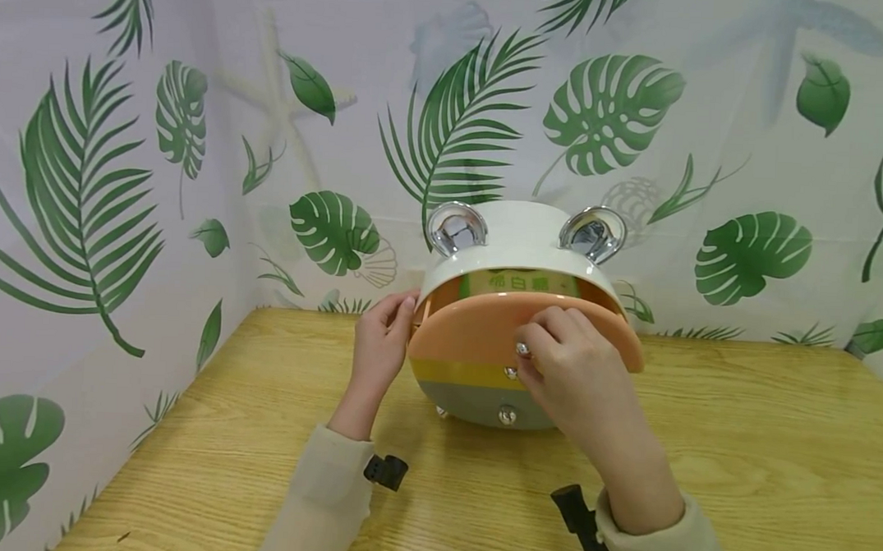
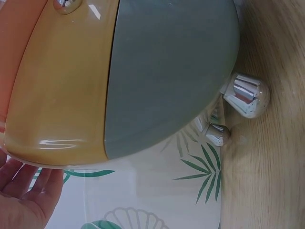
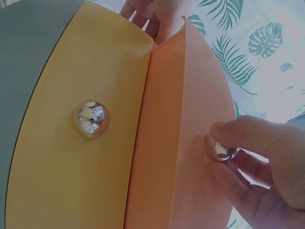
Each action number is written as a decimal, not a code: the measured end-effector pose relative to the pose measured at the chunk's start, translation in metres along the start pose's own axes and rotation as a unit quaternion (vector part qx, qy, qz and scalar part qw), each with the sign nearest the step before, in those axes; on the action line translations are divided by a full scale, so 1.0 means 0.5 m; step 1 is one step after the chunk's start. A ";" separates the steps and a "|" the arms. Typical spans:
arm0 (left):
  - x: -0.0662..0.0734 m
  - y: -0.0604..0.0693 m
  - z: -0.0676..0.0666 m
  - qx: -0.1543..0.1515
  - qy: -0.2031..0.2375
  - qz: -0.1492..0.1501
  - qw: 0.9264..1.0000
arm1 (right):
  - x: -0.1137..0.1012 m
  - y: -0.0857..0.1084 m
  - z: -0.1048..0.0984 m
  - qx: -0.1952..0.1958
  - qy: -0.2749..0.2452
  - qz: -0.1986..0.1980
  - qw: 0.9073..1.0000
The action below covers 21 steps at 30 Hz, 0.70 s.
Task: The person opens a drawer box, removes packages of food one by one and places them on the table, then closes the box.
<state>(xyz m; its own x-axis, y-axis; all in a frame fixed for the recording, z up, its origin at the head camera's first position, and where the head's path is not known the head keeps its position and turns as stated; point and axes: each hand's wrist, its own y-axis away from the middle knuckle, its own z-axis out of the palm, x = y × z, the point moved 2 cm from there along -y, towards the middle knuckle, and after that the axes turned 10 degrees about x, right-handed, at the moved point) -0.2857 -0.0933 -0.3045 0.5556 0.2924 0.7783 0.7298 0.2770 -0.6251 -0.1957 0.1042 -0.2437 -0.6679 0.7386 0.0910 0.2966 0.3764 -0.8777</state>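
Note:
A rounded drawer box [image 1: 525, 234] with a white shell and two silver ear shapes stands on the table. Its orange top drawer [image 1: 461, 330] is pulled partly out and tips forward. Inside lies a packet with green lettering [image 1: 518, 283], mostly hidden by the drawer front. My right hand [image 1: 581, 380] pinches the silver knob [image 3: 220, 149] of that drawer between thumb and fingers. On the box's left side, my left hand [image 1: 382, 339] rests with its fingers fairly straight against the shell. The yellow drawer [image 2: 66, 90] and grey-green drawer [image 2: 167, 76] below are closed.
The box stands on small silver feet [image 2: 248, 95] on a wood-grain table [image 1: 233, 464]. Behind it hangs a white cloth [image 1: 358, 157] printed with green leaves, which also covers the left side. A dark wrist mount [image 1: 582, 520] sits at each sleeve.

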 end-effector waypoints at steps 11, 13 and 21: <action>0.001 -0.003 0.002 -0.005 -0.001 -0.021 1.000 | -0.005 -0.001 -0.006 -0.002 -0.003 -0.004 1.000; 0.001 -0.002 0.001 -0.004 -0.005 -0.019 1.000 | -0.006 -0.002 -0.008 -0.001 -0.006 -0.005 1.000; 0.005 -0.003 0.002 0.001 -0.017 -0.002 1.000 | -0.009 -0.003 -0.013 -0.002 -0.006 -0.007 1.000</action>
<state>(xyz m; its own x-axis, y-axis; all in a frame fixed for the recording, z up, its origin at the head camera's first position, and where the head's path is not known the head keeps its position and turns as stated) -0.2858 -0.0920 -0.3019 0.5383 0.3218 0.7789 0.7318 0.2799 -0.6214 -0.1886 0.1039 -0.2396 -0.6805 0.7263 0.0969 0.2903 0.3886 -0.8745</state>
